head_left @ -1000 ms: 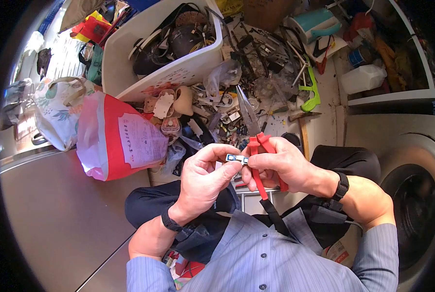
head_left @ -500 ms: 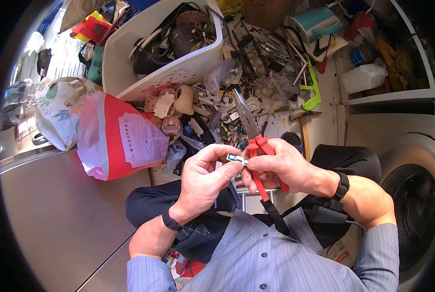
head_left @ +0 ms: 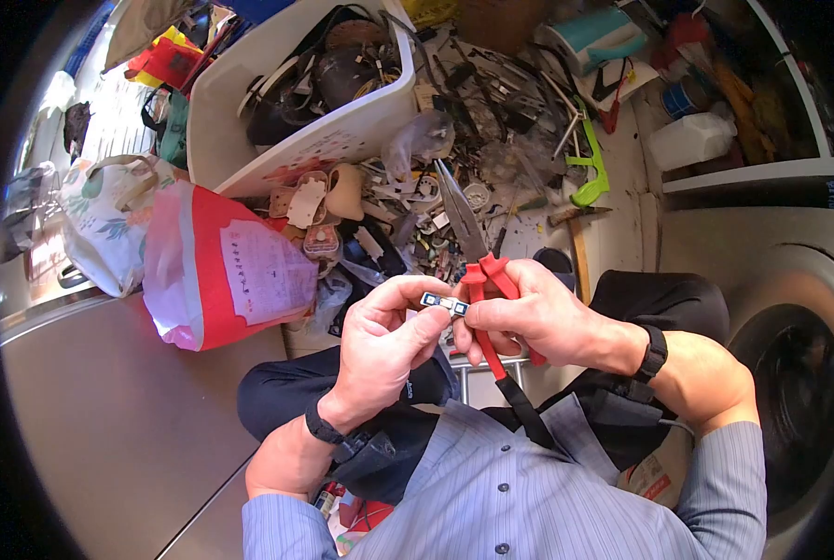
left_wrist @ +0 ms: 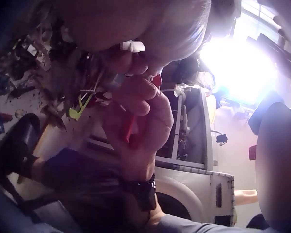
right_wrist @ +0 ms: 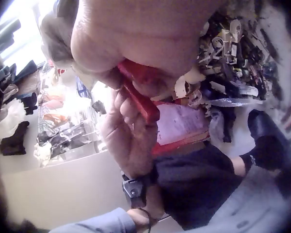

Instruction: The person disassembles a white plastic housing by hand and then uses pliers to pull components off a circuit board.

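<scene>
Between the thumb and index finger of my left hand (head_left: 380,338) is a small flat white-and-blue piece (head_left: 443,303), its exact kind too small to make out. My right hand (head_left: 543,317) grips long-nose pliers (head_left: 474,277) with red handles, their metal nose pointing up and away over the clutter. The right thumb and forefinger also pinch the right end of the piece, so both hands meet at it in front of the lap. In the right wrist view a red handle (right_wrist: 143,104) sticks out below the palm.
Loose hardware and scraps (head_left: 506,112) cover the floor ahead. Behind the left hand stand a red-and-white bag (head_left: 214,266) and a white bin (head_left: 319,149) full of cables. A hammer (head_left: 580,247) and a green tool (head_left: 590,168) lie ahead right; a washing machine (head_left: 762,252) stands at the right.
The head view has shifted slightly, moving the scene left. The small piece has turned a little and more of its face shows. Both hands keep their hold.
</scene>
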Demonstrator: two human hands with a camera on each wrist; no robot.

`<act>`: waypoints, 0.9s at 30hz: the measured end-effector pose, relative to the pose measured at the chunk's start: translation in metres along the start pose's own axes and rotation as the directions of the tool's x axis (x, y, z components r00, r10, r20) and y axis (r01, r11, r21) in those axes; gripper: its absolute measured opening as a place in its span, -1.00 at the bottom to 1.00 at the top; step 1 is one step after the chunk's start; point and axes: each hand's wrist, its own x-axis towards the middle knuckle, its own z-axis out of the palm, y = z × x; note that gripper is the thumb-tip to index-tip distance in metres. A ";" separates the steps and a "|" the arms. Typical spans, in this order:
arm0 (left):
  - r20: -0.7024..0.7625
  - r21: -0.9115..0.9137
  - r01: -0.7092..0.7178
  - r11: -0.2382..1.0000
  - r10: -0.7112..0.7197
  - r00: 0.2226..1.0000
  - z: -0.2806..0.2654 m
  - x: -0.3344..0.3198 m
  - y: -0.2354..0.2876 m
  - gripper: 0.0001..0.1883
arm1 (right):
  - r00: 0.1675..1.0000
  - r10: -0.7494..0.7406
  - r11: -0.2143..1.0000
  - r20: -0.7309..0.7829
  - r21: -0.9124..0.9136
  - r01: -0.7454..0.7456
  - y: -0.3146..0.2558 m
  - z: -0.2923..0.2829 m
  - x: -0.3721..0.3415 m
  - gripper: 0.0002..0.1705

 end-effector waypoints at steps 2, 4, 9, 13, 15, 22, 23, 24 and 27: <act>-0.014 -0.027 -0.003 1.000 0.002 1.000 0.000 0.000 -0.001 -0.76 | 1.000 -0.020 0.999 -0.005 0.028 0.020 -0.001 0.001 -0.001 -0.76; 0.014 -0.034 0.015 0.999 -0.014 1.000 -0.001 0.000 -0.001 -0.76 | 1.000 -0.018 1.000 0.008 0.013 0.017 0.001 -0.002 0.000 -0.76; 0.012 -0.115 0.023 0.993 -0.021 1.000 0.002 0.001 -0.003 -0.77 | 0.999 -0.019 1.000 0.025 0.002 0.019 0.001 -0.003 0.000 -0.75; 0.006 -0.174 0.033 0.984 -0.033 0.999 0.002 0.001 -0.004 -0.79 | 0.999 -0.028 0.998 0.038 0.050 0.026 0.007 -0.007 0.000 -0.67; 0.004 -0.157 0.019 0.987 -0.018 1.000 0.002 0.001 -0.005 -0.79 | 0.998 -0.023 0.999 0.057 0.049 0.020 0.008 -0.009 0.001 -0.65; 0.028 -0.098 -0.040 0.994 0.043 0.999 0.003 -0.001 -0.004 -0.79 | 0.997 -0.042 0.998 0.069 0.039 0.040 0.008 -0.009 0.000 -0.65; 0.028 -0.098 -0.039 0.994 0.042 0.999 0.004 -0.001 -0.004 -0.79 | 0.997 -0.030 0.999 0.070 0.028 0.028 0.009 -0.010 0.001 -0.67; 0.017 -0.086 -0.044 0.995 0.046 0.999 0.004 -0.001 -0.004 -0.80 | 0.997 -0.030 0.999 0.069 0.028 0.028 0.008 -0.008 0.000 -0.67; 0.006 -0.065 -0.052 0.997 0.052 0.999 0.005 -0.001 -0.005 -0.80 | 1.000 -0.020 0.998 0.011 0.066 0.019 0.005 -0.003 -0.001 -0.69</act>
